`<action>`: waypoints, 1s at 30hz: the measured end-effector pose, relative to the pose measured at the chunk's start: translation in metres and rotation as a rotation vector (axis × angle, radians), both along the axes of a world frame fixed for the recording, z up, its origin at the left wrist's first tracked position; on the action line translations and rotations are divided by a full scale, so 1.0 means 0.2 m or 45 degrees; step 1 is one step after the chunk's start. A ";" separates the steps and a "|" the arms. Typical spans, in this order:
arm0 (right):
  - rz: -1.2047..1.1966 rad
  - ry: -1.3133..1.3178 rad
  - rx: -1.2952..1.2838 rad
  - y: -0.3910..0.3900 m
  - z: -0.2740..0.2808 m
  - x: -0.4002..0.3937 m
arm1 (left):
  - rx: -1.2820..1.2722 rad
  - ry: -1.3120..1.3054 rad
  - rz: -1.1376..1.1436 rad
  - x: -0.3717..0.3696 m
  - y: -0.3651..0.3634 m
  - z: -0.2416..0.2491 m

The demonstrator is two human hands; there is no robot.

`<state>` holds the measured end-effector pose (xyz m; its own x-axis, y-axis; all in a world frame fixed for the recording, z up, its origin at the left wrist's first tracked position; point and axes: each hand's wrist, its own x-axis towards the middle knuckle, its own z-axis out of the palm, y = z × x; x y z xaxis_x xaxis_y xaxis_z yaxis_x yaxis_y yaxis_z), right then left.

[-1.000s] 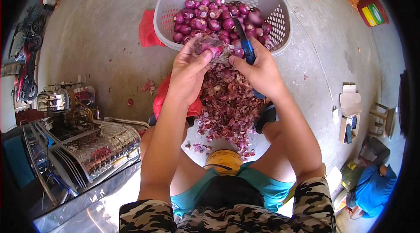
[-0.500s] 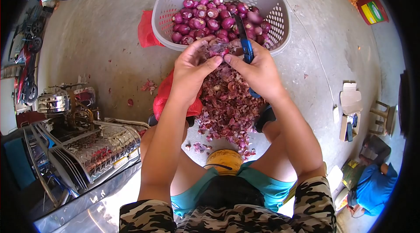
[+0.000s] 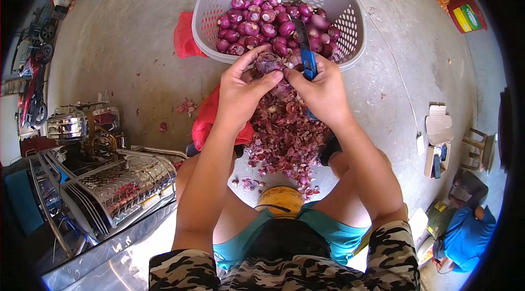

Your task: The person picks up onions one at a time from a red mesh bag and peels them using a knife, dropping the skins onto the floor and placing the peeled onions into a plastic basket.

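Note:
My left hand (image 3: 240, 91) is closed around a red onion (image 3: 269, 63) covered in papery, loose purple skin. Against the onion's right side presses the thumb of my right hand (image 3: 324, 89). That hand also grips a blue-handled knife (image 3: 308, 64), its dark blade pointing up and away from me over the basket's near rim. Under both hands lies a heap of onion skins (image 3: 284, 132) on the floor between my feet. Just beyond them stands a grey perforated basket (image 3: 350, 53) with many peeled-looking red onions (image 3: 268, 29) in it.
A red mesh sack (image 3: 206, 118) lies by my left foot, and another red mesh piece (image 3: 185, 36) sits beside the basket. A yellow container (image 3: 281, 201) is between my legs. At left is a metal-plated vehicle (image 3: 126, 187). A person in blue (image 3: 467, 239) is at lower right.
The onion has turned a little between my fingers, and more of its purple skin shows. My right hand and the knife have shifted slightly; the blade stands a bit more upright.

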<state>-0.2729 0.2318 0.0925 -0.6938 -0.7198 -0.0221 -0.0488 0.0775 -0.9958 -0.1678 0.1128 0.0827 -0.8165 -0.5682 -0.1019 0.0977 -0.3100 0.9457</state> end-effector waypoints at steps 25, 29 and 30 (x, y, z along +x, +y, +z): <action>-0.079 0.277 0.155 0.03 -0.04 -0.11 | 0.568 0.200 0.105 0.02 -0.05 0.02; 0.191 0.401 0.431 0.05 0.00 -0.10 | 0.555 0.125 0.109 0.03 -0.07 -0.05; 0.259 0.462 0.521 0.06 0.01 -0.10 | 0.553 0.129 0.085 0.04 -0.07 -0.05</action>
